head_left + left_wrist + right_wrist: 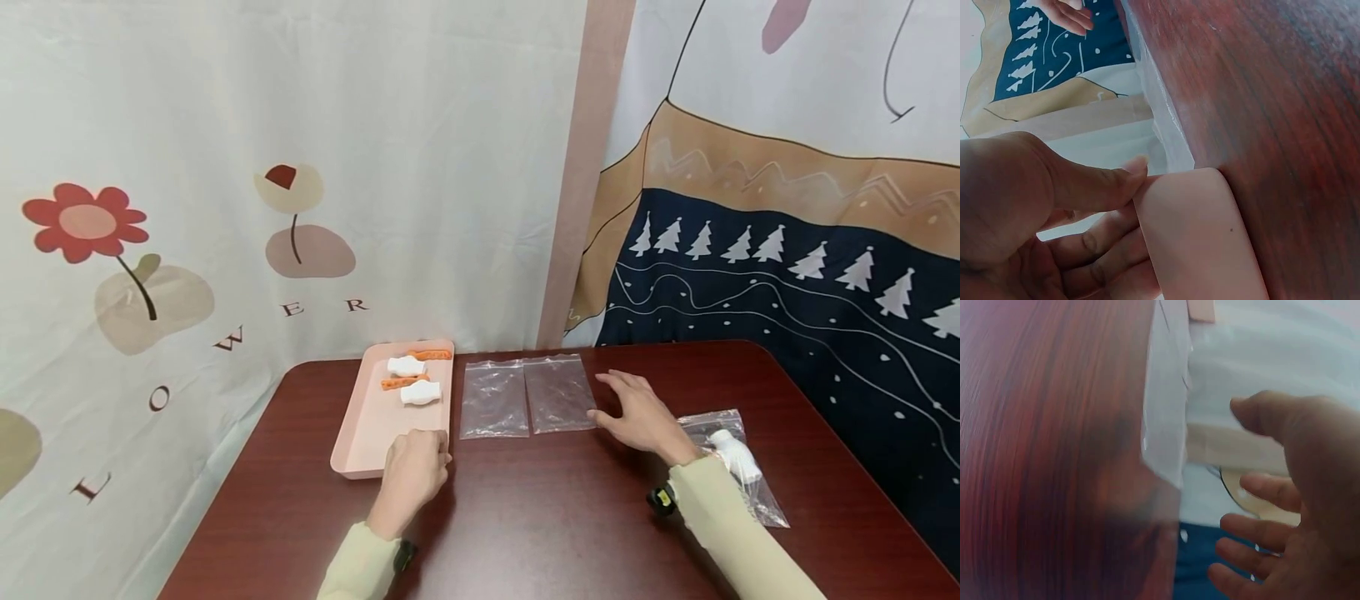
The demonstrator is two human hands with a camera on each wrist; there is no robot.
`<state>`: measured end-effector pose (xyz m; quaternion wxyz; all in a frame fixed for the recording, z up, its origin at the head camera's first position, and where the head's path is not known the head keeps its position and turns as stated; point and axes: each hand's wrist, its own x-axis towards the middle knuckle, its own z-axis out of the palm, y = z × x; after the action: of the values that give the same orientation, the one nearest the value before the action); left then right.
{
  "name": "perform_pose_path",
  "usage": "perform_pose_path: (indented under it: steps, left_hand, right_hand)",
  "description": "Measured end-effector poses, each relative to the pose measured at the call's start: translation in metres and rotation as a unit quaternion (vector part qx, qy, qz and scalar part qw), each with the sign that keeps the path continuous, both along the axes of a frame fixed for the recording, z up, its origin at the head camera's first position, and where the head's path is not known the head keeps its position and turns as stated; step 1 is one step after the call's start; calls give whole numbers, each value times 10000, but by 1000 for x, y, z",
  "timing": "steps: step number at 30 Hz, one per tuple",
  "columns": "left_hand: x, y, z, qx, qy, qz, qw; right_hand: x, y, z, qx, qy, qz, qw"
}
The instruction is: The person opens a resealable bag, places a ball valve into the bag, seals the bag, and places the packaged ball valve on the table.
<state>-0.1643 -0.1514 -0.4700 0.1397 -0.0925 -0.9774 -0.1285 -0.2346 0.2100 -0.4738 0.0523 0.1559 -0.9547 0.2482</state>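
My left hand [415, 473] is at the near right corner of a pink tray [360, 433]. In the left wrist view, thumb and fingers pinch the rim of that tray [1191, 231]. Toward the tray's far end lie two white bottle-shaped pieces [421, 392] and two orange strips [405, 382]. My right hand [637, 417] hovers with spread fingers at the right edge of a clear zip bag [561, 392], holding nothing. In the right wrist view its fingers [1260, 531] are loosely extended above the table. A second flat zip bag [495, 400] lies between that bag and the tray.
Partly behind my right forearm, a zip bag [768, 500] with a white bottle-shaped piece [735, 457] inside lies on the dark red table [540, 525]. A printed curtain [450, 167] hangs along the table's far edge.
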Motion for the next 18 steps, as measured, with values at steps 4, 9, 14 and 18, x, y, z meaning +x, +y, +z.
perform_pose_path:
  steps: [4,9,14,18]
  left_hand:
    - [-1,0,-2,-74,-26,-2,10000]
    - [-2,1,-1,-143,-108,77,9998]
    - [-2,1,1,-130,-243,154,9995]
    - [-2,1,2,-69,-331,167,9993]
  right_hand:
    - [-8,-22,-9,-23,-73,133,9999]
    - [-18,-47,-18,29,-252,267,9993]
    - [-23,-65,-26,178,-469,317,9982]
    - [-21,-71,-30,288,-645,296,9971]
